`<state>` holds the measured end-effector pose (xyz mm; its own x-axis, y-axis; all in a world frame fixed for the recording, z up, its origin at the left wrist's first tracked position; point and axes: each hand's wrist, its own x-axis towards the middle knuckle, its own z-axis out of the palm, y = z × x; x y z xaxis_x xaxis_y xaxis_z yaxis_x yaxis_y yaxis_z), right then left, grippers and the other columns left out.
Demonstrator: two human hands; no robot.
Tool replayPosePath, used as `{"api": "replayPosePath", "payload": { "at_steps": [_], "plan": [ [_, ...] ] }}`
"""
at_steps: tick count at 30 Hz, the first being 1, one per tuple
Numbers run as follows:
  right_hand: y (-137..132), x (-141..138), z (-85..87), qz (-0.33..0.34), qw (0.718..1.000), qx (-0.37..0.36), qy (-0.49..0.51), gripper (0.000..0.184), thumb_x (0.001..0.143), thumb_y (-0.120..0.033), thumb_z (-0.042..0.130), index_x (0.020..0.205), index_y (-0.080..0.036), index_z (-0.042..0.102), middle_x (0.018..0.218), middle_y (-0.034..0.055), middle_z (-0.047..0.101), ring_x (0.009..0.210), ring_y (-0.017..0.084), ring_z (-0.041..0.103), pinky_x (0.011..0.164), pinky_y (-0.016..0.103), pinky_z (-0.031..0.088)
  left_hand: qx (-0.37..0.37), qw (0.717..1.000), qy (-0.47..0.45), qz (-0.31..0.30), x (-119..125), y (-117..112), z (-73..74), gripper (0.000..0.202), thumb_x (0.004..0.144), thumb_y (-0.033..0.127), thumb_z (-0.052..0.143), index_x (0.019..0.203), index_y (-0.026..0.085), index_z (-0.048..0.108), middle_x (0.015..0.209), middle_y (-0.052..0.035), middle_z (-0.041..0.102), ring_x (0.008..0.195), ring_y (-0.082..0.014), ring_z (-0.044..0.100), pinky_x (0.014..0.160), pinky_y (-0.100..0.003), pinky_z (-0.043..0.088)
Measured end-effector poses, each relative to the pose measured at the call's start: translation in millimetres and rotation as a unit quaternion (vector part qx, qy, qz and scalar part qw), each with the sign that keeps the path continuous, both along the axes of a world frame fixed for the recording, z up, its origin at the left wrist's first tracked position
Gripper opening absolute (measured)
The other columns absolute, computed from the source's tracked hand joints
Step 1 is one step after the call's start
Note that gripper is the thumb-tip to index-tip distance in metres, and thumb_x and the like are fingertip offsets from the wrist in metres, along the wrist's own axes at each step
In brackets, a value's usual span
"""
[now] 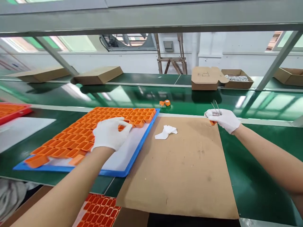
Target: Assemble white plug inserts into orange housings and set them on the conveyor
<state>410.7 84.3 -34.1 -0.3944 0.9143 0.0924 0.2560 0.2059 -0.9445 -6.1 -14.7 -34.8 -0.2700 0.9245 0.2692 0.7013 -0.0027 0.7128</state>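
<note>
My left hand [110, 133], in a white glove, reaches over a blue-rimmed tray [142, 138] packed with rows of orange plastic shells [82, 129]. Its thumb and forefinger close around one orange shell [121, 128] near the edge of the rows. At the right, my gloved right hand [223, 119] grips metal tweezers [216, 106], their thin tips pointing up. A small orange piece [212, 122] shows under its fingers, mostly hidden. Between the hands, a crumpled white paper scrap [166, 132] lies on a cardboard sheet [189, 170].
Two orange pieces [165, 103] rest on the green belt [142, 94] behind the cardboard. Beyond stand cardboard boxes [204, 80], one holding whitish items [236, 78]. A red tray [14, 112] is at far left; more red-orange shells [101, 211] sit below the front edge. A metal beam [151, 19] crosses overhead.
</note>
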Motion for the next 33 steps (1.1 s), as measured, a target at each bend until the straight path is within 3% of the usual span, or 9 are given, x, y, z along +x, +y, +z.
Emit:
{"api": "replayPosePath", "payload": {
  "at_steps": [3, 6, 8, 11, 14, 18, 20, 24, 33],
  "plan": [
    [-38, -11, 6.3, 0.057, 0.991, -0.053, 0.105, 0.021, 0.077, -0.034, 0.075, 0.077, -0.019, 0.061, 0.096, 0.0042, 0.063, 0.089, 0.017, 0.061, 0.075, 0.027, 0.048, 0.005, 0.995, -0.104, -0.001, 41, -12, 5.8, 0.026, 0.082, 0.042, 0.06, 0.067, 0.021, 0.061, 0.096, -0.004, 0.07, 0.122, -0.038, 0.056, 0.102, -0.053, 0.046],
    [-60, -19, 7.4, 0.062, 0.993, -0.062, 0.079, 0.016, 0.08, -0.031, 0.071, 0.08, -0.019, 0.06, 0.096, 0.0029, 0.064, 0.077, 0.013, 0.059, 0.073, 0.029, 0.048, -0.095, 0.872, -0.465, -0.12, 103, -21, 8.9, 0.021, 0.07, 0.032, 0.074, 0.071, 0.018, 0.059, 0.097, -0.0057, 0.068, 0.099, -0.0287, 0.067, 0.084, -0.044, 0.056],
    [-68, -22, 4.1, 0.061, 0.996, -0.06, 0.039, 0.013, 0.081, -0.03, 0.069, 0.082, -0.019, 0.062, 0.098, 0.0029, 0.066, 0.079, 0.014, 0.062, 0.076, 0.031, 0.049, -0.168, 0.797, -0.557, -0.161, 142, -22, 5.7, 0.024, 0.066, 0.027, 0.077, 0.072, 0.018, 0.055, 0.088, -0.0045, 0.066, 0.088, -0.0231, 0.067, 0.074, -0.036, 0.056],
    [-78, -26, -4.3, 0.007, 0.999, -0.027, -0.037, 0.012, 0.082, -0.03, 0.069, 0.09, -0.022, 0.068, 0.101, 0.0012, 0.071, 0.09, 0.018, 0.066, 0.083, 0.033, 0.051, -0.205, 0.739, -0.612, -0.194, 181, -19, -7.7, 0.023, 0.073, 0.026, 0.074, 0.079, 0.019, 0.052, 0.079, -0.0008, 0.061, 0.074, -0.0166, 0.063, 0.064, -0.029, 0.05],
    [-86, -30, -12.4, -0.045, 0.992, 0.009, -0.117, 0.018, 0.087, -0.034, 0.065, 0.103, -0.028, 0.071, 0.106, -0.0017, 0.073, 0.099, 0.02, 0.069, 0.088, 0.035, 0.053, -0.227, 0.745, -0.578, -0.242, 194, -16, -24.3, 0.025, 0.083, 0.039, 0.07, 0.087, 0.019, 0.054, 0.073, 0.0009, 0.058, 0.064, -0.0133, 0.058, 0.06, -0.027, 0.044],
    [-91, -38, -21.5, -0.038, 0.988, 0.032, -0.146, 0.026, 0.091, -0.037, 0.062, 0.115, -0.031, 0.069, 0.119, -0.0009, 0.072, 0.111, 0.022, 0.068, 0.1, 0.039, 0.052, -0.209, 0.824, -0.454, -0.268, 192, -15, -38.5, 0.043, 0.087, 0.06, 0.064, 0.086, 0.018, 0.055, 0.06, 0.0021, 0.057, 0.053, -0.0107, 0.048, 0.058, -0.027, 0.039],
    [-91, -43, -25.2, -0.027, 0.988, 0.019, -0.153, 0.032, 0.088, -0.037, 0.065, 0.119, -0.03, 0.068, 0.122, 0.0002, 0.071, 0.113, 0.022, 0.067, 0.101, 0.04, 0.053, -0.22, 0.837, -0.433, -0.252, 190, -13, -41.1, 0.044, 0.085, 0.06, 0.066, 0.085, 0.018, 0.056, 0.059, 0.0023, 0.056, 0.052, -0.0103, 0.046, 0.056, -0.026, 0.038],
    [-90, -48, -27.9, -0.007, 0.986, 0.0, -0.165, 0.041, 0.079, -0.033, 0.073, 0.12, -0.029, 0.068, 0.116, -0.0007, 0.073, 0.106, 0.023, 0.069, 0.094, 0.039, 0.056, -0.256, 0.821, -0.463, -0.217, 188, -11, -40.8, 0.039, 0.083, 0.054, 0.069, 0.08, 0.017, 0.057, 0.058, 0.0024, 0.052, 0.052, -0.0091, 0.042, 0.049, -0.024, 0.03],
    [-80, -35, -11.8, 0.066, 0.984, 0.0, -0.167, 0.024, 0.084, -0.025, 0.066, 0.105, -0.031, 0.077, 0.098, -0.0033, 0.076, 0.091, 0.02, 0.07, 0.086, 0.034, 0.056, -0.284, 0.78, -0.502, -0.244, 185, -15, -39.8, 0.033, 0.084, 0.046, 0.066, 0.072, 0.018, 0.051, 0.055, 0.0033, 0.047, 0.048, -0.0071, 0.034, 0.049, -0.024, 0.022]
  ]
}}
